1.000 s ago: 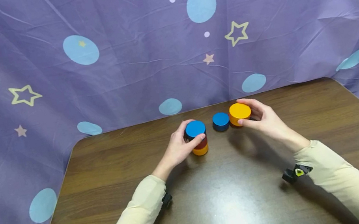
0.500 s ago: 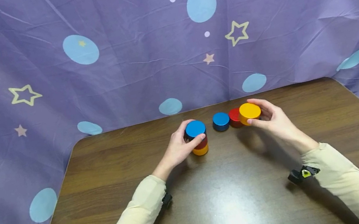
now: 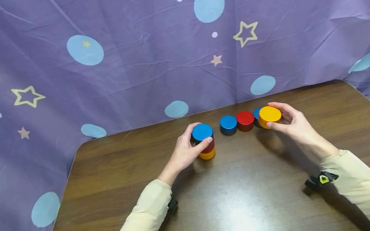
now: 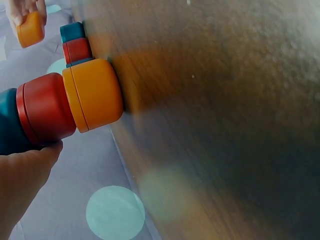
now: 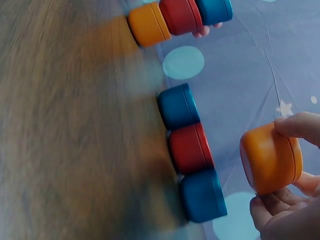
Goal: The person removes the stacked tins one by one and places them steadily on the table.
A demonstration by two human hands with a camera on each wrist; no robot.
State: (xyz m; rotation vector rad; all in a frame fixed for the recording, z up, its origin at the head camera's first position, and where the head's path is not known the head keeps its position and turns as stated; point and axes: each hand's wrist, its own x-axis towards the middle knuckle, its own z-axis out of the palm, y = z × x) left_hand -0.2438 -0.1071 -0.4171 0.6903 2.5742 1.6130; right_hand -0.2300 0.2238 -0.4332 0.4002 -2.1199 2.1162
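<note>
My left hand (image 3: 185, 151) grips the upper part of a stack of three small round lidded tins. The stack's blue tin (image 3: 202, 132) is on top, a red tin (image 4: 47, 107) in the middle and an orange tin (image 4: 95, 95) at the bottom, standing on the table. Off the table, my right hand (image 3: 292, 125) holds another orange tin (image 5: 270, 157) between thumb and fingers. Below it, a row of tins touches side by side: a blue tin (image 5: 179, 106), a red tin (image 5: 191, 147) and a second blue tin (image 5: 202, 195). In the head view the held tin partly hides that last one.
The brown wooden table (image 3: 132, 153) has its back edge close behind the tins. A purple curtain (image 3: 143, 48) with stars and blue ovals hangs behind it. Dark wrist cameras sit under both cuffs, the right camera (image 3: 315, 182) low over the table.
My right hand has moved to the right with the orange tin, uncovering the red tin and then part of the second blue tin. The left hand stays on the stack.
</note>
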